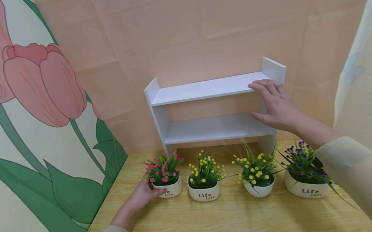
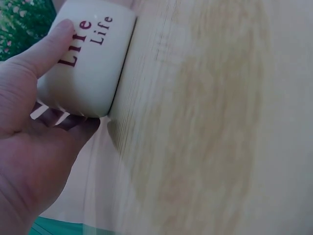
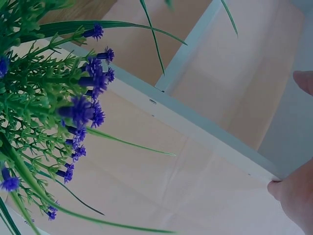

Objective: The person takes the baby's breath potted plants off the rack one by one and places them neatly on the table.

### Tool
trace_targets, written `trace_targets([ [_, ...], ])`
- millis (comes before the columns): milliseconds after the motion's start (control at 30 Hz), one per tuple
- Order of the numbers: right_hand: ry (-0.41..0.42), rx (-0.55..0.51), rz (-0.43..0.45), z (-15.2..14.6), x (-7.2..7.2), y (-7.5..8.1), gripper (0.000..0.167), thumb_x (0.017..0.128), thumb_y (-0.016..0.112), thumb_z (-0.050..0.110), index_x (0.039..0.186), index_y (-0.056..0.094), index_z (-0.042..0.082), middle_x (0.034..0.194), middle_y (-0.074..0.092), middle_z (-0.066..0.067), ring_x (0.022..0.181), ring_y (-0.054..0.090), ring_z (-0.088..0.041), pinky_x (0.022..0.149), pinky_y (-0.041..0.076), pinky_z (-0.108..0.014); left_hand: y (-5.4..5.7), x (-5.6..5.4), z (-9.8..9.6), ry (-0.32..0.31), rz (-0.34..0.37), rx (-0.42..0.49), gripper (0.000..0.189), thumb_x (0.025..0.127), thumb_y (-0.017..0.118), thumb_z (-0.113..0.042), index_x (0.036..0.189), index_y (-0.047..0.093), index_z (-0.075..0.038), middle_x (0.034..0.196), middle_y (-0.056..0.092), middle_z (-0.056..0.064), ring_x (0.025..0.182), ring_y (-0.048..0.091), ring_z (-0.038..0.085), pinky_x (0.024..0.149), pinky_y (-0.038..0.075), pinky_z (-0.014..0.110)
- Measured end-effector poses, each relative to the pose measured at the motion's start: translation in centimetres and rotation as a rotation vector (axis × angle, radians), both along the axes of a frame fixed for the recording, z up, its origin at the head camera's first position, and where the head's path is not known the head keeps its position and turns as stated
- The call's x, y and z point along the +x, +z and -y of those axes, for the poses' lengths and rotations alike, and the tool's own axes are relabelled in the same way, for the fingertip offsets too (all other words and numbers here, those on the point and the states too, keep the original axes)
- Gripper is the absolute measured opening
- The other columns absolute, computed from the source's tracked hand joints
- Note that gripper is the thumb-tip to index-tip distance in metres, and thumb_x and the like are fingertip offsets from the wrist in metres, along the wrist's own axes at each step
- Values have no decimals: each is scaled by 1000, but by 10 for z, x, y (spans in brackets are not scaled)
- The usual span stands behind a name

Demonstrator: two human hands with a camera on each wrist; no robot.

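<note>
At the left of the row, my left hand (image 1: 146,193) grips a white oval pot of pink flowers (image 1: 173,191), its thumb across the "Life" lettering. The left wrist view shows the pot's front (image 2: 95,63) close up, with the other fingers around its far side. My right hand (image 1: 277,107) rests at the right end of a white two-tier shelf (image 1: 203,88), fingers extended over the top board and thumb spread below them. In the right wrist view, part of that hand (image 3: 296,198) touches the edge of the shelf's side panel (image 3: 210,129).
Two pots of yellow flowers, one left (image 1: 205,192) and one right (image 1: 260,190), stand before the shelf on the wooden table (image 1: 223,221). A pot of purple flowers (image 1: 306,188) sits below my right forearm. A tulip-patterned panel (image 1: 45,88) borders the left side.
</note>
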State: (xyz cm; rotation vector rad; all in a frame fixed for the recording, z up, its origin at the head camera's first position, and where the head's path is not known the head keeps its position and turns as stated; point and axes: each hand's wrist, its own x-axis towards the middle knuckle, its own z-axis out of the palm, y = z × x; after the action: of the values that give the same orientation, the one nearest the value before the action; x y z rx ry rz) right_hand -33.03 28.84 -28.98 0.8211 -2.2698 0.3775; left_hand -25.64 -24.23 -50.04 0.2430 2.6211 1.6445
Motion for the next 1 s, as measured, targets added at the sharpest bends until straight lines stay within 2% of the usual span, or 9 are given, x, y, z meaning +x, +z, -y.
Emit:
trace_targets([
  [100,1,-1,4,1,-1,0,99,81,96,13,163,41,4,162,39,-24,147,31,-51,122,28,-68,0,1,1,5,-4,3,113,91,95,-21,171,19,4,162,49,33,147,52,48,118,48,55],
  [267,12,-2,6,3,-2,-1,99,82,95,13,163,41,4,163,39,-24,148,30,-51,122,27,-68,1,4,2,9,-14,-4,105,91,95,-21,168,28,2,160,53,30,150,49,48,123,40,60],
  [333,17,-2,7,3,-3,-1,99,82,95,13,163,40,3,163,38,-25,148,30,-51,123,26,-67,2,5,2,24,-2,-19,108,90,95,-23,169,26,0,155,58,28,141,57,46,119,48,56],
  [400,21,-2,8,3,-4,0,99,82,94,14,164,40,3,163,38,-25,148,30,-51,125,25,-66,3,7,3,41,9,-35,114,90,96,-25,171,20,2,147,62,30,128,64,43,107,57,50],
  [467,22,-5,11,3,-4,0,100,82,94,14,164,40,3,163,38,-25,148,30,-52,127,24,-65,6,8,5,53,31,-10,121,91,95,-24,173,11,4,148,58,35,128,63,44,103,60,46],
  [567,30,-9,8,4,-4,-1,99,82,94,14,164,40,3,163,39,-25,149,30,-52,128,23,-64,11,11,9,50,36,53,124,92,94,-19,174,3,2,158,43,41,145,51,54,115,53,50],
  [633,34,-10,3,4,-4,0,98,81,94,13,163,41,2,162,39,-26,149,30,-52,129,22,-64,15,13,12,35,20,87,124,93,93,-15,175,1,-2,167,32,39,155,35,58,124,40,55],
  [767,12,-9,2,3,-1,1,97,82,94,10,163,41,0,162,40,-29,153,28,-53,133,17,-60,26,15,15,5,-46,52,116,95,90,-14,176,9,-7,173,25,29,159,28,53,131,28,60],
  [1000,-94,-40,44,7,24,-2,90,91,89,13,164,39,-5,168,34,-34,161,20,-54,133,11,-67,62,23,14,-16,-168,-96,105,101,84,-24,176,13,-10,179,20,24,163,22,49,129,28,65],
])
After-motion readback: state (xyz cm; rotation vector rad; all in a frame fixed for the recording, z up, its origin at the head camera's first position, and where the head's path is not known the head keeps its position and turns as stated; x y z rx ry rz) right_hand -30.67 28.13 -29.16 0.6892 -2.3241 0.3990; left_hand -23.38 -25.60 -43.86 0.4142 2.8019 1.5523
